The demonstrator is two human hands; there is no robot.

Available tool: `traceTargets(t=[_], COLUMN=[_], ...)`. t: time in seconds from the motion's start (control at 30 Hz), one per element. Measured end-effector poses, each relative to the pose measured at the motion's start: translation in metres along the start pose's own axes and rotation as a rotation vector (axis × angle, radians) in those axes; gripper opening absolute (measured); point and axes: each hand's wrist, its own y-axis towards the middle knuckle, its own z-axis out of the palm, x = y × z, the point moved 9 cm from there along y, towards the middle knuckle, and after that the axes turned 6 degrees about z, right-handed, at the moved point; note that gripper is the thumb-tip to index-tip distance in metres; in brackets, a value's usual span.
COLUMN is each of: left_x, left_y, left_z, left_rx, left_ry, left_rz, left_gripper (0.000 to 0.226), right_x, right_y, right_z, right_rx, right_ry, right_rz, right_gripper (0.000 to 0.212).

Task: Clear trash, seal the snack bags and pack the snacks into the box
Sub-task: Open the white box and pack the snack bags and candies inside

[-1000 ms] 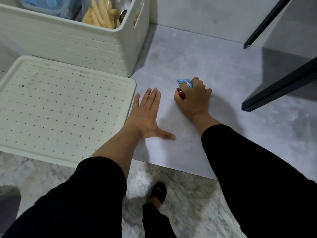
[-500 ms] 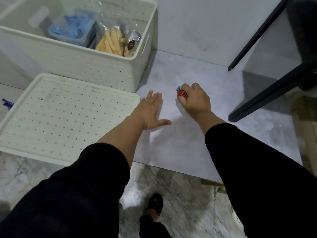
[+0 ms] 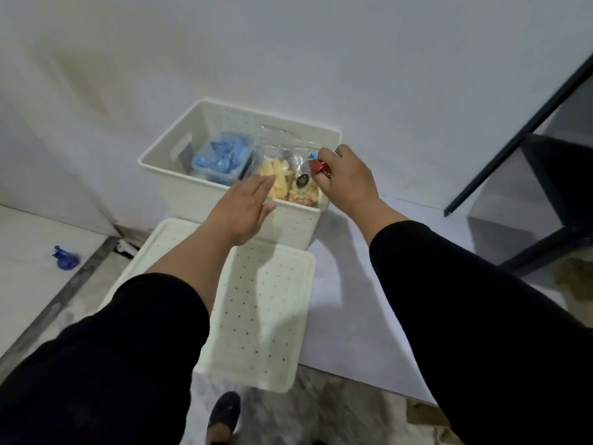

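A white perforated box (image 3: 167, 165) stands against the wall. Inside it lie a clear tub of blue-wrapped sweets (image 3: 221, 157) and clear bags of yellow and coloured snacks (image 3: 288, 181). My right hand (image 3: 346, 181) hovers over the box's right end, fingers closed on small red and blue wrappers (image 3: 319, 167). My left hand (image 3: 244, 210) is raised in front of the box's near wall, flat, fingers together, holding nothing.
The box's white perforated lid (image 3: 266, 316) lies flat in front of it on the grey table (image 3: 346, 300). A black metal frame (image 3: 529, 155) stands at the right. A blue object (image 3: 65, 256) lies on the floor at the left. My shoe (image 3: 224, 415) shows below the table edge.
Both hands have lifted off the table. My right hand carried the wrappers up and left to above the box. My head tilted up, bringing the whole box into view.
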Motion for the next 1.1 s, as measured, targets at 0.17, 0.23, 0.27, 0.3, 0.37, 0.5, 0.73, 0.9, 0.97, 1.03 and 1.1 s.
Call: traceTargets(t=[0.17,0.23,0.27,0.3,0.37,0.5,0.73,0.9,0.97,1.03,1.1], left_x=[0.087,0.11,0.117,0.122,0.126,0.13,0.131,0.128,0.127,0.121,0.113], left_y=[0.003,0.01,0.013,0.015,0.017,0.021,0.023,0.019,0.011,-0.005,-0.027], left_z=[0.009,0.009,0.01,0.013,0.018,0.021,0.022,0.021,0.019,0.016,0.018], left_rx=[0.271,0.285,0.297,0.312,0.32,0.278,0.222,0.229,0.188,0.103,0.045], left_ry=[0.124,0.135,0.126,0.113,0.085,0.09,0.049,0.044,0.049,0.052,0.024], left_rz=[-0.089,-0.087,-0.081,-0.072,-0.049,-0.018,-0.01,-0.028,-0.071,-0.082,-0.073], left_gripper=[0.072,0.077,0.078,0.079,0.081,0.083,0.085,0.085,0.085,0.083,0.081], right_x=[0.031,0.033,0.034,0.032,0.027,0.013,0.004,0.022,0.033,0.044,0.058], right_y=[0.027,0.035,0.038,0.039,0.041,0.037,0.029,0.009,-0.003,-0.017,-0.035], right_z=[0.047,0.068,0.077,0.086,0.105,0.14,0.14,0.114,0.103,0.091,0.08], right_rx=[0.118,0.154,0.164,0.175,0.211,0.394,0.463,0.26,0.175,0.087,0.01], right_ry=[-0.012,0.005,0.019,0.025,0.015,-0.013,-0.091,-0.146,-0.136,-0.113,-0.126], right_rz=[0.059,0.097,0.124,0.158,0.235,0.346,0.476,0.407,0.353,0.312,0.264], right_gripper=[0.029,0.027,0.026,0.026,0.027,0.027,0.044,0.045,0.045,0.047,0.051])
